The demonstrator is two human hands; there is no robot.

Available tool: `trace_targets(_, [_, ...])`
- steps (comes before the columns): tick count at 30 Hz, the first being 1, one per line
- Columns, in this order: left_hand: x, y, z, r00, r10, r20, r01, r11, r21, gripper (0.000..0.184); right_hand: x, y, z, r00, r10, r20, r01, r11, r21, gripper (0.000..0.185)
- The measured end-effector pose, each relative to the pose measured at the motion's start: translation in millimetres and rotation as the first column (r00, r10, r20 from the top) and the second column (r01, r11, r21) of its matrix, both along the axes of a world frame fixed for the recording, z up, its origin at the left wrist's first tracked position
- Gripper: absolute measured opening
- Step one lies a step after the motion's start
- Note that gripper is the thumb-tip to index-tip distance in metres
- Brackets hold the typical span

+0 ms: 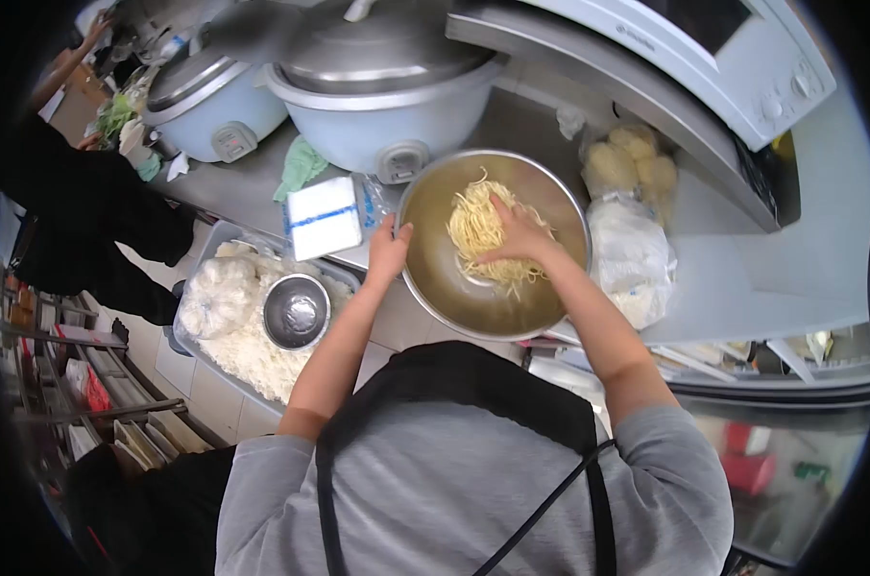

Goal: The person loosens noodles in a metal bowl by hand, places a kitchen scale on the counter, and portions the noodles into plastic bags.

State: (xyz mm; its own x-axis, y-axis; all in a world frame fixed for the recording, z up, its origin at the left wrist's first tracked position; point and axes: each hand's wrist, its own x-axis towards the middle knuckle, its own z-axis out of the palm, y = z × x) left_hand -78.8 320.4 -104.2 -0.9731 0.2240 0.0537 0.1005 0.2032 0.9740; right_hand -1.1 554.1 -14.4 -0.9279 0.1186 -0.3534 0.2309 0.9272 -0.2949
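A large metal mixing bowl point(423, 284) sits tilted toward me at the counter's front edge. My left hand point(389, 252) grips its left rim, thumb on top. Inside lies a heap of pale yellow noodles point(475, 219). My right hand point(523, 236) reaches in over the right rim and grasps the noodles, thumb and fingers apart around part of the heap; some fingertips are buried in the strands. Left of the bowl is a white packet with a blue stripe point(324, 217).
Two large rice cookers point(382, 110) point(219, 115) stand behind. Bagged food point(632, 254) lies at right, under a shelf with a white microwave point(733, 58). A grey tub point(205, 353) at lower left holds white shreds, a bag and a small metal bowl point(297, 312). Another person point(80, 202) stands at far left.
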Motion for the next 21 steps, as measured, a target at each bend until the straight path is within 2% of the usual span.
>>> trace_targets(1, [-1,-2,-1,1.000,-0.012,0.010,0.012,0.999,-0.043,0.045,1,8,4,0.999,0.044,0.005,-0.044,0.995,-0.090,0.121])
trace_targets(3, [9,1,19,0.994,0.064,-0.085,-0.082,0.968,-0.237,0.051,8,23,3,0.977,0.203,0.071,-0.196,0.976,-0.094,0.125])
trace_targets(4, [6,-1,23,0.999,0.018,0.032,-0.008,0.958,-0.285,0.053,10,20,-6,0.972,0.133,0.194,-0.137,0.991,0.008,0.125])
trace_targets(6, [12,0,32,0.998,0.060,0.019,-0.051,0.948,-0.314,0.054,19,23,-29,0.991,0.130,-0.043,-0.125,0.988,0.095,0.119])
trace_targets(7, [8,0,16,0.996,0.062,-0.068,-0.081,0.944,-0.320,0.052,17,24,-21,0.991,0.117,-0.062,-0.116,0.993,0.022,0.110])
trace_targets(8, [14,-4,38,0.996,0.034,-0.088,-0.059,0.953,-0.299,0.050,17,28,-21,0.986,0.083,-0.144,-0.085,0.996,-0.009,0.101])
trace_targets(9, [14,-6,32,0.990,0.037,-0.137,-0.068,0.971,-0.227,0.049,19,32,-17,0.969,0.006,-0.248,-0.043,0.989,-0.143,0.084])
trace_targets(11, [8,-17,26,0.996,-0.036,-0.081,0.019,0.978,-0.207,0.050,10,52,-40,0.919,0.038,-0.392,-0.067,0.996,-0.061,0.069])
trace_targets(12, [8,-24,26,0.997,-0.045,-0.067,0.032,0.980,-0.195,0.048,5,49,-24,0.906,0.058,-0.420,-0.087,0.995,-0.049,0.069])
trace_targets(14, [7,-39,31,0.996,-0.043,-0.077,0.029,0.984,-0.177,0.046,17,32,27,0.948,-0.085,-0.306,0.046,0.990,-0.130,0.055])
trace_targets(15, [9,-47,35,0.995,-0.067,-0.072,0.053,0.983,-0.178,0.042,15,33,40,0.943,-0.069,-0.325,0.030,0.992,-0.126,0.055])
trace_targets(17, [17,-63,41,0.994,-0.078,-0.071,0.063,0.979,-0.192,0.039,13,33,56,0.859,-0.276,-0.431,0.164,0.947,-0.278,0.045])
trace_targets(18, [20,-70,45,0.997,-0.067,-0.048,0.058,0.982,-0.181,0.036,15,23,75,0.853,-0.269,-0.448,0.233,0.963,-0.135,0.046])
trace_targets(19, [23,-76,46,0.998,-0.058,-0.024,0.053,0.985,-0.167,0.034,18,12,89,0.852,-0.260,-0.455,0.219,0.965,-0.141,0.046])
trace_targets(21, [20,-90,45,0.998,-0.052,-0.028,0.048,0.990,-0.134,0.033,22,-5,105,0.972,-0.062,-0.227,0.095,0.985,0.141,0.053])
